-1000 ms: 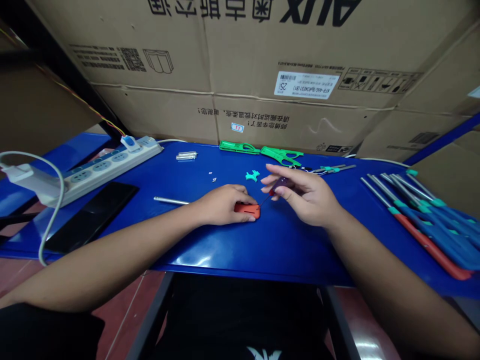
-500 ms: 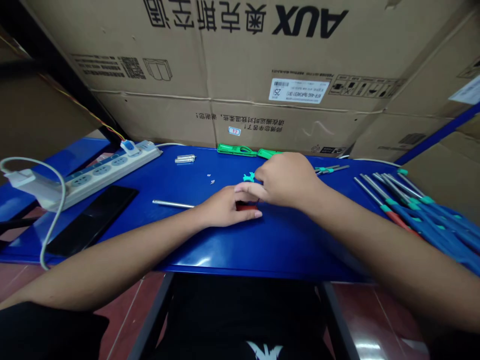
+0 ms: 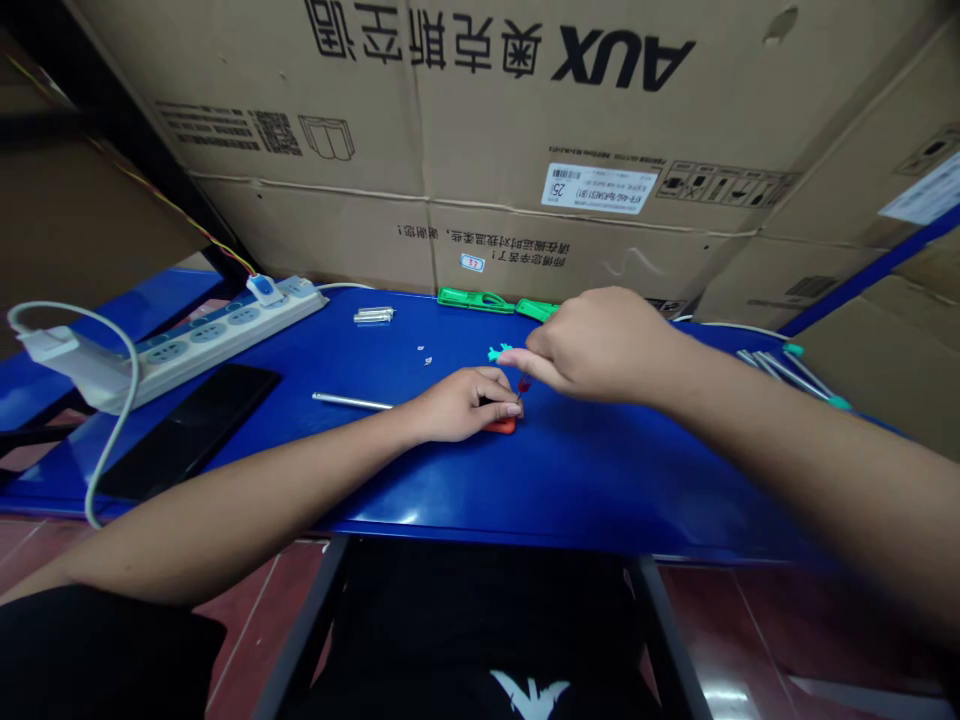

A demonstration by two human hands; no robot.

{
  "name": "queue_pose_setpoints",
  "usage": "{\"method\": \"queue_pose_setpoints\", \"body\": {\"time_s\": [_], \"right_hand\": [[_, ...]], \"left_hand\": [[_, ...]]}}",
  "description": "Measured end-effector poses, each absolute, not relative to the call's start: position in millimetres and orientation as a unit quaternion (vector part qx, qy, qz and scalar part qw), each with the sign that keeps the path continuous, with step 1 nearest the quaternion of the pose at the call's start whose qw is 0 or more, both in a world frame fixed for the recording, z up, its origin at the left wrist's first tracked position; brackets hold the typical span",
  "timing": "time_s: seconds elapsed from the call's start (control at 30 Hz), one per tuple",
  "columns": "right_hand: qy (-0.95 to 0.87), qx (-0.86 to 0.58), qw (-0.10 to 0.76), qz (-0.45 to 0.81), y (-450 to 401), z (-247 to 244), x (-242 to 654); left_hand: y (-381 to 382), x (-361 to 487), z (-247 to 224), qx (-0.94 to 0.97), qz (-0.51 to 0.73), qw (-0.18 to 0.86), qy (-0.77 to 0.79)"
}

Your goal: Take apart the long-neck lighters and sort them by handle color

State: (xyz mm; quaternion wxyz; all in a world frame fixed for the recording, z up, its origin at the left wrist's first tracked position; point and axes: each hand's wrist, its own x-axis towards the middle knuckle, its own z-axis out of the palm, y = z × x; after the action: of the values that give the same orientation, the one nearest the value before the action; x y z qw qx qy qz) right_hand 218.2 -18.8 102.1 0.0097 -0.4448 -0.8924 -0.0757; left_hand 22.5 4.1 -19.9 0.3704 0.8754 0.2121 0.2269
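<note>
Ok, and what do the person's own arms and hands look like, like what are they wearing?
The left hand and right hand are bare, with no gloves, rings or watches in sight. A loose black sleeve ends near the left elbow, leaving the forearm uncovered. No sleeve shows clearly on the right arm.

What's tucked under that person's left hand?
Part of an orange piece shows beneath the left hand; the hand covers the rest. A silver rod disappears behind that hand, so whether the two pieces join is hidden.
</note>
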Motion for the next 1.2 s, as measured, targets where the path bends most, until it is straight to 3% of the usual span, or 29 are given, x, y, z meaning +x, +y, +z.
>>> {"method": "queue_pose_setpoints", "body": {"time_s": [0.1, 0.27, 0.47, 0.6, 0.73, 1.0, 1.2], "right_hand": [[-0.887, -0.450, 0.006, -0.104, -21.8, 104.0, 213.8], [-0.945, -0.322, -0.036, -0.046, -19.9, 121.3, 221.8], [-0.874, -0.432, -0.163, -0.151, -26.3, 122.9, 203.7], [-0.889, -0.419, -0.125, -0.132, -25.9, 124.4, 208.0], [-0.946, -0.308, -0.092, -0.044, -21.3, 125.3, 219.9], [-0.891, -0.400, -0.131, -0.170, -26.6, 112.2, 202.3], [-0.950, -0.290, -0.107, -0.052, -23.1, 119.1, 215.6]], "left_hand": [[5.9, 22.6, -21.9, 0.869, 0.223, 0.383, 0.221], [8.0, 23.1, -23.4, 0.861, 0.229, 0.390, 0.234], [7.8, 23.3, -27.8, 0.854, 0.218, 0.410, 0.235], [7.7, 23.3, -29.9, 0.848, 0.219, 0.421, 0.237], [7.6, 23.5, -29.7, 0.847, 0.215, 0.417, 0.250], [9.7, 23.2, -33.4, 0.869, 0.198, 0.392, 0.230], [9.7, 22.0, -30.0, 0.871, 0.204, 0.378, 0.240]]}}
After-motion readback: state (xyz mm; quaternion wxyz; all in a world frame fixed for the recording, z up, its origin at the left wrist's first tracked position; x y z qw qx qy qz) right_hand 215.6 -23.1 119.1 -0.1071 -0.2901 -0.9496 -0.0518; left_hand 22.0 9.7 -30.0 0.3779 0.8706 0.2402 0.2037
